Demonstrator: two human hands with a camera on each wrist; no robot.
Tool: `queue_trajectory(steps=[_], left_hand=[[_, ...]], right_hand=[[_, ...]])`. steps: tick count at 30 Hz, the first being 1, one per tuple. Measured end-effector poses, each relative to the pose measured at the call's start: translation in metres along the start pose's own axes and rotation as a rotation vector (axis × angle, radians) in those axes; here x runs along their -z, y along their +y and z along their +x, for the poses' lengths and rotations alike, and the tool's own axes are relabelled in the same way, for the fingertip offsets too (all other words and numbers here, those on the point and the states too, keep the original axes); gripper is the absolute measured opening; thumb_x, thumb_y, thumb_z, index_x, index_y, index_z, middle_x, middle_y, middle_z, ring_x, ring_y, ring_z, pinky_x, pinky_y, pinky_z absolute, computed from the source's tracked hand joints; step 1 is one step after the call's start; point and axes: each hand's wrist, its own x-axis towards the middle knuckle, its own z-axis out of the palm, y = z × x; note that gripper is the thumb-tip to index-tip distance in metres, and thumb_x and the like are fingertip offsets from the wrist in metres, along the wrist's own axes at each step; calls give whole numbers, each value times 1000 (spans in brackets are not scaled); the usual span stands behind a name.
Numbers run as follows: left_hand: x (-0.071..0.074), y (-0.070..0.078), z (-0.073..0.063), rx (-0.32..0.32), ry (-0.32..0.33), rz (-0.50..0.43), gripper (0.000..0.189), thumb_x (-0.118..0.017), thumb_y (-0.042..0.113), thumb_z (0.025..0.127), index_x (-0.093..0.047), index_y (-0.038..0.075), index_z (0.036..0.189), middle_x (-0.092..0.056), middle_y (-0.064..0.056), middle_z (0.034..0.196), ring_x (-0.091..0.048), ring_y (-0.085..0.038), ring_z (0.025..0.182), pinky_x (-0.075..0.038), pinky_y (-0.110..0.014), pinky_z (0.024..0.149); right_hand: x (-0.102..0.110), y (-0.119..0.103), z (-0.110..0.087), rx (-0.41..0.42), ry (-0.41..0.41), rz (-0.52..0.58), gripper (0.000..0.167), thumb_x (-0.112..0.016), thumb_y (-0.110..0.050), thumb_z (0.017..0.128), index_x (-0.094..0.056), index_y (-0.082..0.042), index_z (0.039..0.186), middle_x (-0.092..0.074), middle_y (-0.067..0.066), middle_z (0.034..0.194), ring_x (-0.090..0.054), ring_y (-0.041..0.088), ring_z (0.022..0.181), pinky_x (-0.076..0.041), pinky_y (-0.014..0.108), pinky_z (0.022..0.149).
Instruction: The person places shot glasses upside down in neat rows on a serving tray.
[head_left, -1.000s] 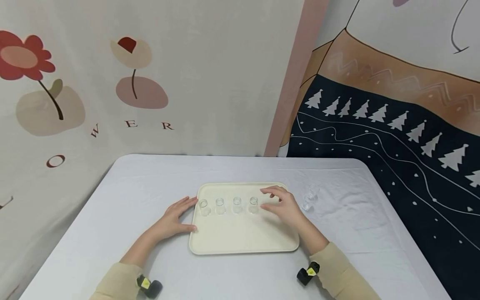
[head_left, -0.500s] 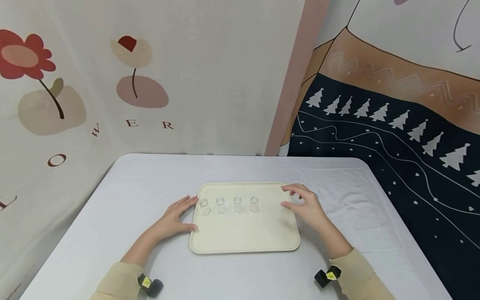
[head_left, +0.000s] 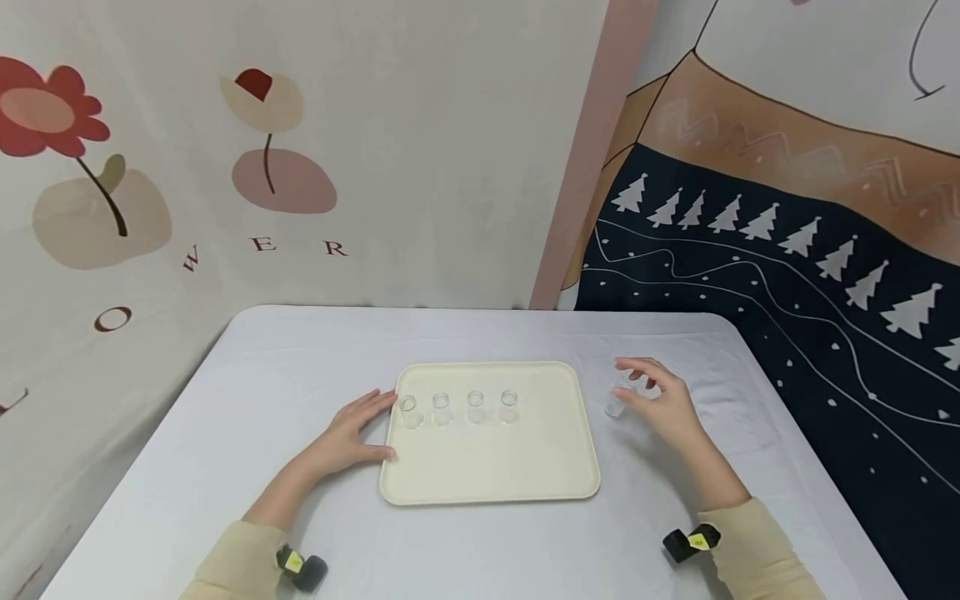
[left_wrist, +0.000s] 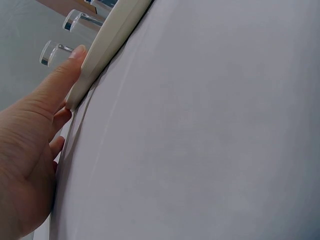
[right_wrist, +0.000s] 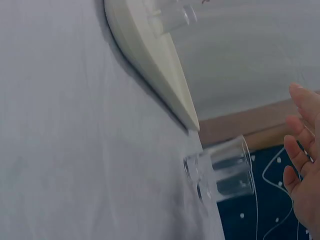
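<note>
Several small clear glasses [head_left: 475, 408] stand in a row on a cream tray [head_left: 495, 471], toward its far half. My left hand [head_left: 341, 437] rests at the tray's left edge, with the thumb [left_wrist: 75, 57] against the rim in the left wrist view and the other fingers spread. My right hand [head_left: 667, 408] is off the tray's right side, thumb and fingers apart beside a clear glass [head_left: 615, 406]. In the right wrist view, two clear glasses [right_wrist: 231, 175] stand close together on the cloth, and a gap separates them from the fingers. The hand partly hides them in the head view.
A white cloth [head_left: 480, 550] with wrinkles at the right covers the table. Behind it hangs a pale curtain [head_left: 442, 167] with printed flowers. A dark printed cloth [head_left: 675, 258] with white trees hangs at the right.
My right hand has moved right, from beside the rightmost glass on the tray to the glasses beyond the tray's edge. My left hand stays at the tray's left edge.
</note>
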Motion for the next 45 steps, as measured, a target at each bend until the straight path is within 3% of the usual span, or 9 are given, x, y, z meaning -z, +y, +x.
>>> queue_trajectory(steps=[3, 11, 17, 20, 31, 45], left_hand=[[0, 1, 0, 3, -3, 1, 99, -81, 49, 67, -37, 14, 148, -24, -20, 154, -14, -47, 138, -12, -73, 102], [-1, 0, 0, 2, 0, 4, 99, -81, 48, 67, -37, 14, 148, -25, -20, 154, -14, -47, 138, -11, -73, 102], [-1, -1, 0, 7, 0, 4, 99, -81, 48, 67, -37, 14, 148, -24, -20, 154, -14, -47, 138, -11, -73, 102], [0, 0, 0, 6, 2, 7, 99, -81, 48, 67, -37, 15, 148, -24, -20, 154, -14, -47, 138, -12, -73, 101], [0, 0, 0, 5, 0, 8, 98, -81, 47, 67, -37, 15, 149, -24, -20, 154, -14, -47, 138, -11, -74, 101], [0, 0, 0, 4, 1, 5, 100, -81, 50, 66, -37, 15, 149, -24, -20, 154, -13, -46, 139, -12, -74, 101]], right_hand=[[10, -7, 0, -13, 10, -13, 39, -75, 10, 76, -65, 6, 113, -64, 21, 104, -53, 27, 88, -38, 30, 73], [27, 17, 0, -51, 10, -53, 38, -73, 7, 80, -63, 6, 116, -62, 25, 106, -53, 29, 88, -39, 30, 72], [31, 36, 0, -93, -35, -67, 36, -71, 5, 83, -61, 8, 118, -62, 26, 109, -52, 34, 89, -41, 28, 67], [32, 45, -1, -140, -73, -84, 37, -70, 1, 86, -60, 7, 120, -62, 26, 112, -53, 33, 90, -40, 23, 67], [28, 103, 3, -287, -215, -83, 46, -71, -23, 89, -59, -6, 130, -61, 15, 124, -52, 21, 99, -41, 26, 78], [21, 114, 10, -320, -276, -113, 44, -73, -17, 87, -61, -3, 127, -62, 16, 119, -54, 24, 97, -47, 30, 77]])
